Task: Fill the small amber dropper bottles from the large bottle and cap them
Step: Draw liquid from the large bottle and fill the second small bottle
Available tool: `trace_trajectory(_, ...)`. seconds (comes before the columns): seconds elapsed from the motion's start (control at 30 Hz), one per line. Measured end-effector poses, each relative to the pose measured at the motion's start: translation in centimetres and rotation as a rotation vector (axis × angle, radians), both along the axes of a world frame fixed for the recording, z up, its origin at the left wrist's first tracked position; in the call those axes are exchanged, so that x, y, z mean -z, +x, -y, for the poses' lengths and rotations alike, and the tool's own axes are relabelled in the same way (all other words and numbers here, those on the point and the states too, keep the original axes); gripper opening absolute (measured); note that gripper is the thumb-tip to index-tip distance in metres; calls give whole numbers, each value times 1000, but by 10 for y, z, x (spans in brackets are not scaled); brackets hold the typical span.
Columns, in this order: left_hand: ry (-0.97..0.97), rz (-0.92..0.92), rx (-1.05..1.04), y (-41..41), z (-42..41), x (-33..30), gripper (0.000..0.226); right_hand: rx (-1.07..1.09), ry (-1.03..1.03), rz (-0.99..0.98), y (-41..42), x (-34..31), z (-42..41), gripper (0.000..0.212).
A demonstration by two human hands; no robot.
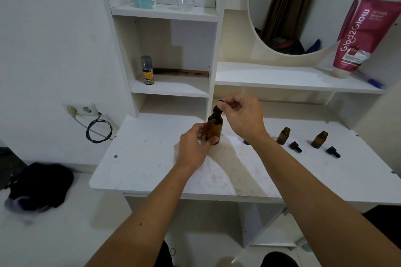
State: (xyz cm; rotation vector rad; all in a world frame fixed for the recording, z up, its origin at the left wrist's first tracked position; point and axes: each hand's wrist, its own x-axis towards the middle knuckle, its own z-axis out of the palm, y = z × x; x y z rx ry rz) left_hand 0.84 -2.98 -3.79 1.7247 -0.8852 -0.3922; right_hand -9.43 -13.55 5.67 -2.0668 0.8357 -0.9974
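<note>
Both hands raised ahead: left hand (193, 145) curled in grip, right hand (239, 117) apparently pinching.

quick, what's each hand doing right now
Left hand: holds the large bottle.
Right hand: pinches its dropper cap.

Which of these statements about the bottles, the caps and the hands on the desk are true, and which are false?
1. The left hand holds the large amber bottle. True.
2. The right hand rests flat on the desk. False: it pinches the dropper cap on the large bottle.
3. Two small amber bottles stand uncapped. True.
4. The loose caps lie on the shelf. False: they lie on the desk by the small bottles.
</note>
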Motion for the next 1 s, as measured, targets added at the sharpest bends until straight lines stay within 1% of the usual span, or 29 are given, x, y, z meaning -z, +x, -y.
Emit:
trace_trajectory(0.13, 14, -2, -11, -1, 0, -1, 55, -12, -17, -7, 0, 0, -2, 7)
trace_trajectory(0.3, 21, -14, -19, -4, -1, -3, 55, -42, 9, -3, -2, -4, -4, 14)
trace_trajectory(0.5, 33, -50, -51, -9, -1, -5, 64, -54, 3, 135, -12, -20, -6, 12)
trace_trajectory(0.67, -11, -88, -133, -14, -6, -2, 71, -34, 9, 242, -24, -31, -3, 16)
trace_trajectory(0.9, -35, -98, -218, -37, -12, 0, 65, 15, 114, 391, -42, -36, 4, 17)
trace_trajectory(1.0, -77, -109, -198, -53, -12, 2, 56, 31, 109, 406, -59, -35, 7, 17)
